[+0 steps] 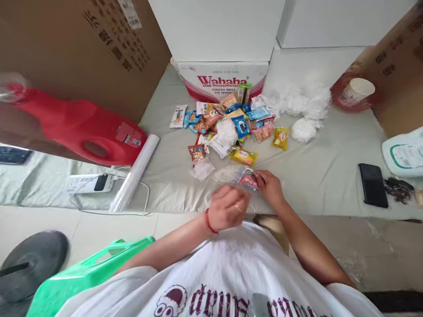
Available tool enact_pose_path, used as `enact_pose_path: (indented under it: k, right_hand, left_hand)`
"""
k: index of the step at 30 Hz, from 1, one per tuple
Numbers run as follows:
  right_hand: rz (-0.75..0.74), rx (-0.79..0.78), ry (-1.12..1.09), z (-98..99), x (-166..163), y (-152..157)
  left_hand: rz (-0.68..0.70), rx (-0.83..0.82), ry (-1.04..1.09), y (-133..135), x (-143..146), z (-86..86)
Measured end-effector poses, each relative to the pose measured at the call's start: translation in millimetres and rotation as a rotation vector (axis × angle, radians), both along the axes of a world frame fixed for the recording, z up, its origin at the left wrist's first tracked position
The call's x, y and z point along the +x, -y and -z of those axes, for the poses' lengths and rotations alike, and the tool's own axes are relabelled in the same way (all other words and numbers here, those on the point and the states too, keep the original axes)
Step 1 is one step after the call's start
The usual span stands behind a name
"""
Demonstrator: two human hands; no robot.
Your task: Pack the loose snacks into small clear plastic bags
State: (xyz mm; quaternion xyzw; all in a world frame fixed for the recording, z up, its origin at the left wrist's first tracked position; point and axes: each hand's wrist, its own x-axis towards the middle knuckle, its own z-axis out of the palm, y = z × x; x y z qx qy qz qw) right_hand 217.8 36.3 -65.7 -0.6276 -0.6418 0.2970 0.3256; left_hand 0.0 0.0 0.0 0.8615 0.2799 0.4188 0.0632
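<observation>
My right hand point(270, 188) pinches the edge of a small red snack packet point(248, 179) near the table's front edge. Clear crumpled plastic film point(226, 174) lies against the packet's left side. Closer to my body, my left hand point(228, 206) is closed with its fingers curled in, a little blurred; whether anything is inside it is hidden. Beyond my hands spreads a pile of wrapped snacks, among them a yellow packet point(243, 156), a blue packet point(240, 126) and a brown packet point(197, 153) partly in clear plastic. A white plastic ball point(226, 132) rests on the pile.
A Wahaha carton point(194, 72) stands behind the pile, with crumpled clear bags point(302, 103) to its right. At left are a red jug point(82, 127), a plastic film roll point(135, 174) and a power strip point(86, 183). A black phone point(373, 185) and paper cup point(358, 91) are right.
</observation>
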Motion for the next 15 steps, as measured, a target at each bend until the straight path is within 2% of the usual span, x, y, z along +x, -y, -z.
enact_pose_path:
  k: [2, 4, 7, 9, 13, 15]
  right_hand:
    - [-0.108, -0.042, -0.034, -1.3, 4.6, -3.1]
    - [-0.194, -0.121, -0.068, -2.8, 14.9, -9.0]
    - [-0.289, -0.316, -0.133, -6.8, 46.1, -22.9]
    - [-0.232, -0.345, -0.138, -11.2, 73.2, -31.7]
    - [0.104, -0.110, 0.071, -23.0, 111.1, -35.9]
    - [0.107, -0.046, 0.135, -26.5, 112.4, -30.0]
  left_hand:
    - [0.029, -0.140, -0.139, -20.9, 23.8, 16.3]
    - [0.002, -0.277, -0.269, -38.6, 40.8, 31.7]
    - [-0.016, -0.399, -0.439, -53.1, 49.9, 50.3]
    - [-0.022, -0.396, -0.482, -54.6, 48.9, 57.7]
    - [-0.052, -0.349, -0.496, -50.2, 46.5, 62.8]
    - [-0.061, -0.326, -0.507, -48.6, 47.6, 63.5]
